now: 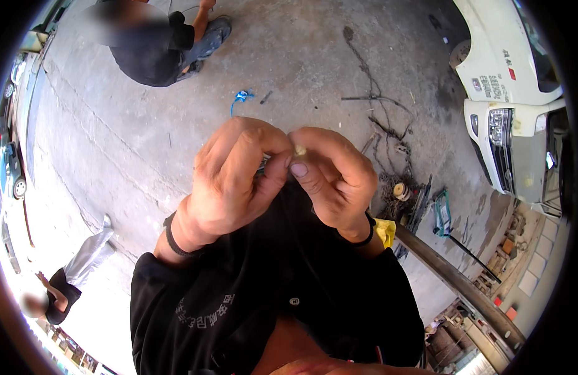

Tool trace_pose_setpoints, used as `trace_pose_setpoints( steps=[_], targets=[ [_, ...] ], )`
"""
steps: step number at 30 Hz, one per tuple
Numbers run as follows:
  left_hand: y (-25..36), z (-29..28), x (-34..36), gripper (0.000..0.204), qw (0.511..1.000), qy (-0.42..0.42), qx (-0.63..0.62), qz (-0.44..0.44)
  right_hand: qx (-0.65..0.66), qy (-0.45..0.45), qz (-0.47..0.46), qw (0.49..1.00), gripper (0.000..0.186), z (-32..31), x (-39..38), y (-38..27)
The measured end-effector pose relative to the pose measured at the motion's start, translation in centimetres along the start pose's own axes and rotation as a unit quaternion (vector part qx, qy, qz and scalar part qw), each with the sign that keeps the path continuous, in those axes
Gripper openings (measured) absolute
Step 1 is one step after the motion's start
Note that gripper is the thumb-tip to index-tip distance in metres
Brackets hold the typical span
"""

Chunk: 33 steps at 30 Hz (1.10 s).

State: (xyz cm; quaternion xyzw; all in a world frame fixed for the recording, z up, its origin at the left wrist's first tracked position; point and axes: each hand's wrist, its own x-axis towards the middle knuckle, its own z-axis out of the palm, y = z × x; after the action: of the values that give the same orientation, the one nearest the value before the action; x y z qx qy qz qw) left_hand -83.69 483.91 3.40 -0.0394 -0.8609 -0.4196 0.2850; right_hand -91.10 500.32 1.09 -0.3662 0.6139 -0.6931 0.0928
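Both hands are raised together in front of my chest, their fingertips meeting. My right hand (340,172) is closed in a pinch, thumb and forefinger around a small pale-yellow piece (299,150). What kind of thing it is, I cannot make out. Curled beside it, my left hand (226,178) presses thumb against forefinger right at the piece. A bit of something greyish (262,164) shows inside the left hand's curl, too small to name. The left palm is hidden.
A person in dark clothes (148,56) crouches at the far left on the concrete floor (289,56); another (62,294) is at the left. Beyond my hands lies a blue item (242,96). Chains (389,144) lie right. A white vehicle (498,75) stands far right, a long beam (457,281) nearer.
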Motion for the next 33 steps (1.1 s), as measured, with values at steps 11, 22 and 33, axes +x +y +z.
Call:
trace_pose_setpoints(
  steps=[11, 22, 33],
  targets=[
    [-0.8, 0.2, -0.1, 0.015, 0.997, 0.021, -0.049, -0.058, 0.142, 0.012, 0.066, 0.988, 0.026, 0.8, -0.2, 0.2],
    [-0.9, 0.6, 0.0, 0.01, 0.979, 0.038, -0.135, -0.151, 0.108, 0.014, 0.035, 0.993, 0.021, 1.1, 0.4, 0.6],
    [-0.5, 0.6, -1.5, 0.009, 0.968, 0.016, -0.189, -0.161, 0.379, 0.033, 0.228, 0.896, 0.025, 2.1, -1.3, 1.3]
  ],
)
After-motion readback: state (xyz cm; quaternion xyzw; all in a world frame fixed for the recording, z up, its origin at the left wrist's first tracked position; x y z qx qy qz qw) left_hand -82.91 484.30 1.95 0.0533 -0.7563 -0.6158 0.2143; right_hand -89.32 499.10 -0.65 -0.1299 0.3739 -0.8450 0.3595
